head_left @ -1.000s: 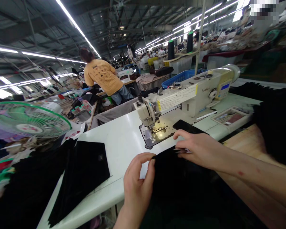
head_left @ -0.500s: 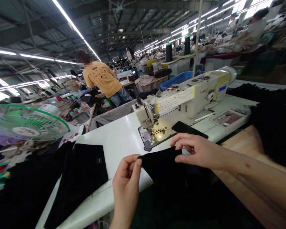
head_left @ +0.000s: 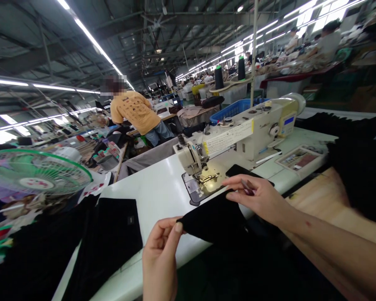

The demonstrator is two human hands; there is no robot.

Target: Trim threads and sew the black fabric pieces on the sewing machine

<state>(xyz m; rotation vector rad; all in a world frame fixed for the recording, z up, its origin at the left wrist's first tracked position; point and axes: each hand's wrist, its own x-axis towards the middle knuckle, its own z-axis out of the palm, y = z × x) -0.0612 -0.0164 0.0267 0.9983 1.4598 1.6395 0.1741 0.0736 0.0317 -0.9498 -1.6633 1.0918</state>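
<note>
My left hand (head_left: 161, 251) pinches the left corner of a piece of black fabric (head_left: 214, 217) between thumb and forefinger. The thumb and forefinger of my right hand (head_left: 260, 198) close on the far right end of its upper edge. A small dark reddish tool (head_left: 247, 187), too hidden to name, is tucked in the right fingers. The fabric edge stretches between both hands over the table's front edge, and its lower part hangs into shadow. Just beyond stands a sewing machine (head_left: 191, 156), its presser foot and needle plate apart from the cloth.
A black phone (head_left: 238, 170) lies behind my right hand. On the white table (head_left: 159, 184), more black fabric (head_left: 115, 225) with a small label lies at left. A green fan (head_left: 37, 171), a parts tray (head_left: 301, 159) and a blue basket (head_left: 232, 109) surround the machine. A co-worker (head_left: 138, 110) stands beyond.
Both hands still hold the fabric. My left hand has shifted down and slightly left, tilting the edge more. The right hand has turned, showing the reddish tool. The camera view has moved slightly.
</note>
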